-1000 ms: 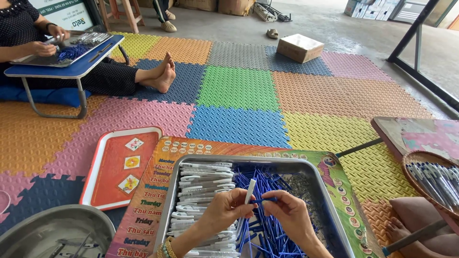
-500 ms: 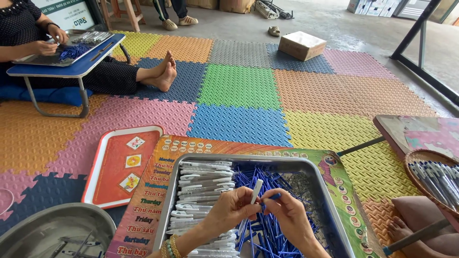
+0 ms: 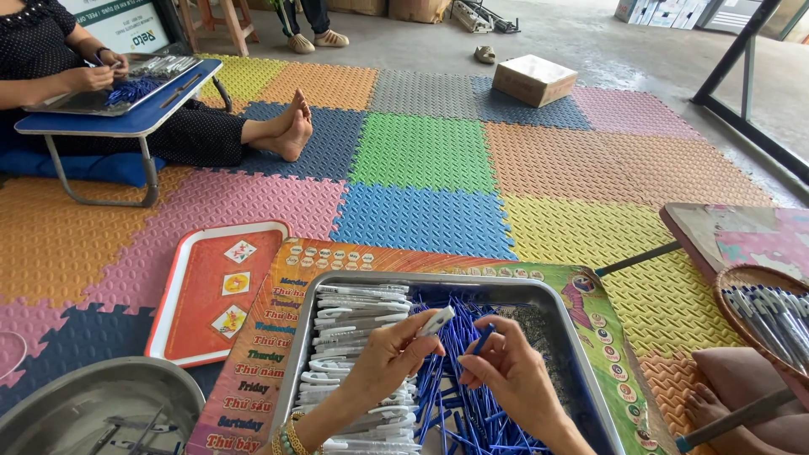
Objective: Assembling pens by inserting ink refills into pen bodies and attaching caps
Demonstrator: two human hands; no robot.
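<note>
My left hand [image 3: 389, 358] holds a white pen barrel [image 3: 437, 321] by its lower end, tip pointing up and right. My right hand [image 3: 511, 371] pinches a thin blue refill [image 3: 484, 339] just right of the barrel. Both hands hover over a metal tray [image 3: 563, 303] on a small colourful folding table [image 3: 278, 295]. Inside the tray, white pen barrels [image 3: 358, 312] are stacked on the left and loose blue refills [image 3: 459, 413] lie heaped in the middle.
A red plastic tray [image 3: 211, 291] lies left of the table, a round metal basin [image 3: 80, 409] at bottom left. A wicker basket of pens [image 3: 771, 307] sits at right. Another person [image 3: 67, 76] works at a blue low table [image 3: 126, 118]. A cardboard box [image 3: 533, 79] rests on the foam mats.
My hands have drawn closer together, bringing the blue refill toward the white barrel. The view has tilted slightly downward.
</note>
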